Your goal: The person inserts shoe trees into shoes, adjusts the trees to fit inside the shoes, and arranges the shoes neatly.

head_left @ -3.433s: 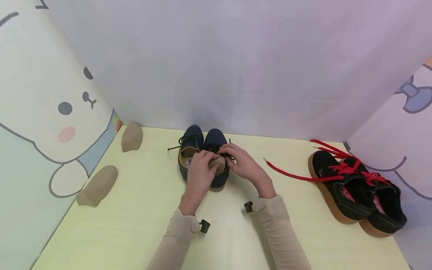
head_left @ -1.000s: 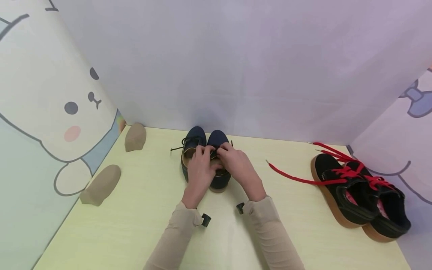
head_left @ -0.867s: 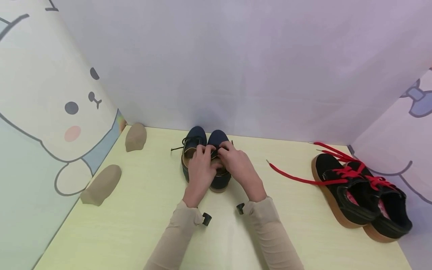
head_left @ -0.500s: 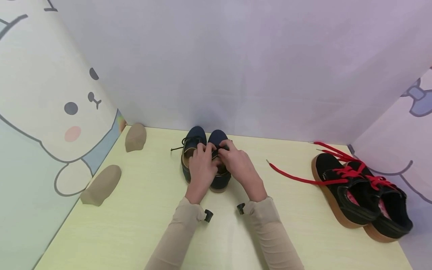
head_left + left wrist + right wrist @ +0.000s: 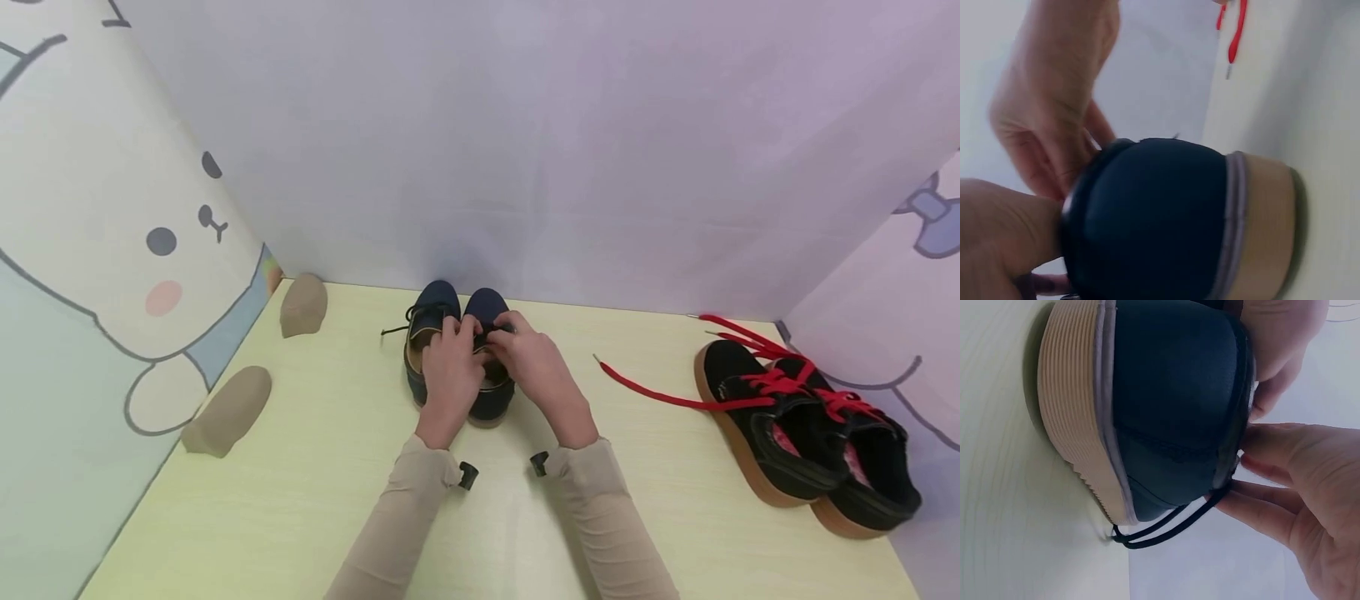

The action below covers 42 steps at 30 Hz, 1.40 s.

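Two navy lace-up shoes stand side by side by the back wall. Both hands work at the lacing of the right navy shoe (image 5: 491,406). My left hand (image 5: 452,367) has its fingers curled over the shoe's throat, with the thumb at the opening; it pinches the dark shoelace there, though the fingertips are partly hidden. From the other side, my right hand (image 5: 536,358) pinches the shoelace (image 5: 1175,528) between thumb and fingers. In the right wrist view, the lace's loops hang down the shoe's side to the table. The left navy shoe (image 5: 437,300) has its dark lace trailing left.
At the left lie two beige shoe-shaped inserts, one toward the back (image 5: 303,307) and one nearer (image 5: 227,412). A pair of black sneakers (image 5: 795,433) with red laces sits at the right. One red lace (image 5: 652,392) stretches toward the middle of the table (image 5: 300,525).
Since the earliest frame, both hands have shifted slightly forward over the lacing. Over the last second, the fingers make small movements and the left wrist edges right. The shoes stay in place.
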{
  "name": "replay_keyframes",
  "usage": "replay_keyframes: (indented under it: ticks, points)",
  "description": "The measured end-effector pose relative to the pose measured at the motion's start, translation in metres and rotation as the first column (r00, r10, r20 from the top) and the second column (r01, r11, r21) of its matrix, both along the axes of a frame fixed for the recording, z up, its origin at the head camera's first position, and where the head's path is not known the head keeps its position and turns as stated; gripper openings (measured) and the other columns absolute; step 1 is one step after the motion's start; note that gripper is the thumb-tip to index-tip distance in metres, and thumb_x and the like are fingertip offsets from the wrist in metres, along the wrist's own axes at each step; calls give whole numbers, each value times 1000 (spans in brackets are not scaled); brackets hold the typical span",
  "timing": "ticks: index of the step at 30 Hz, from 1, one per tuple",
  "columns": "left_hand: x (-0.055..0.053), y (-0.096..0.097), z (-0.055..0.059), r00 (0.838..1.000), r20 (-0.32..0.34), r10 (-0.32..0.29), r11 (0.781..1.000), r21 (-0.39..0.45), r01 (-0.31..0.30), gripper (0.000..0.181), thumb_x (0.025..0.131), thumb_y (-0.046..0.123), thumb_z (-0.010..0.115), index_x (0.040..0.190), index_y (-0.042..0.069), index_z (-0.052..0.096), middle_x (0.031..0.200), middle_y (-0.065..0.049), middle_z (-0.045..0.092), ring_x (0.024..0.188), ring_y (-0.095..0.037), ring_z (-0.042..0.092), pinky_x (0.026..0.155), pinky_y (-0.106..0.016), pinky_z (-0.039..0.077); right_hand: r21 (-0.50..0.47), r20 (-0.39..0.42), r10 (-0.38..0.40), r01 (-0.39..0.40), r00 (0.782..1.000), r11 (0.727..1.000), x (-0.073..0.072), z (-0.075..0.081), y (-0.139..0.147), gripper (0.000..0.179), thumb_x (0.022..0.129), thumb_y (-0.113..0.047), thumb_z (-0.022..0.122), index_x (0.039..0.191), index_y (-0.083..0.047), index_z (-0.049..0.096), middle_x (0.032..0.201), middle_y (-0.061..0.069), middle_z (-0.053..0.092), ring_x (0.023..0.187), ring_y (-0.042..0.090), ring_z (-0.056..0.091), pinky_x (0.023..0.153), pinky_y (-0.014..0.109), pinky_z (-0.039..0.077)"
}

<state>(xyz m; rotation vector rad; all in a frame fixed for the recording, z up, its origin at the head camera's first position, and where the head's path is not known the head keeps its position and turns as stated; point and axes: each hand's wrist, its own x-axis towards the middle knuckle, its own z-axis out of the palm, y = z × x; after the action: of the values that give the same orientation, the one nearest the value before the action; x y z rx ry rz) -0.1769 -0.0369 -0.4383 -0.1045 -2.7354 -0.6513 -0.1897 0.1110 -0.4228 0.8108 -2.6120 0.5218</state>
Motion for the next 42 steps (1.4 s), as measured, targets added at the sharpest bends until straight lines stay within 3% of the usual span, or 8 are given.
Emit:
replay_keyframes:
  ticks: [4,8,12,16,21,32,42]
  points:
    - [3,-6,4,998,25,-54,998,17,53,37,90,27,83,119,15,62,115,-13,60,78,-36,59,71,-51,52,-19,64,-11,12,998,1000,0,0,2,14,97,-13,74,110,-9,76,134,17,61,76,25,72,72,36,61]
    - [3,-13,6,992,37,-122,993,14,121,37,92,23,81,123,15,63,117,-13,59,77,-34,58,73,-48,53,-32,93,-17,20,995,999,-1,-1,4,13,97,-12,75,110,-9,73,138,17,58,76,26,71,72,38,60]
    - [2,-19,5,984,8,-178,984,-29,178,33,95,24,78,123,14,65,113,-12,59,68,-27,54,64,-41,52,-52,78,3,1,997,999,-2,-3,3,11,95,-8,75,105,-8,69,135,18,59,88,28,70,78,39,60]
    - [0,-23,3,981,-19,-194,980,-43,193,32,95,26,77,122,15,66,108,-10,58,61,-22,51,57,-37,48,-76,82,14,-8,997,997,-3,-6,2,8,96,-7,72,100,-8,65,135,18,56,93,28,67,80,38,58]
    - [-2,-25,2,982,-22,-188,982,-6,188,32,94,28,79,121,16,67,106,-9,59,61,-21,53,58,-36,49,-95,80,-6,14,997,995,-2,-7,1,7,96,-7,72,97,-8,65,139,15,51,82,23,64,73,35,56]
    - [-3,-22,-2,991,-27,-130,990,58,131,35,90,31,83,119,20,67,102,-7,61,58,-21,53,57,-39,49,-61,-4,-18,18,1000,998,-2,-12,-3,6,93,-3,73,91,-4,68,140,14,52,77,18,60,67,30,55]
    - [-5,-18,-5,997,-2,-82,996,42,82,36,90,30,84,119,21,65,107,-8,61,55,-21,48,51,-33,40,-46,4,14,-13,1000,999,-2,-11,-3,8,92,0,72,88,-3,66,138,15,52,79,18,61,69,30,56]
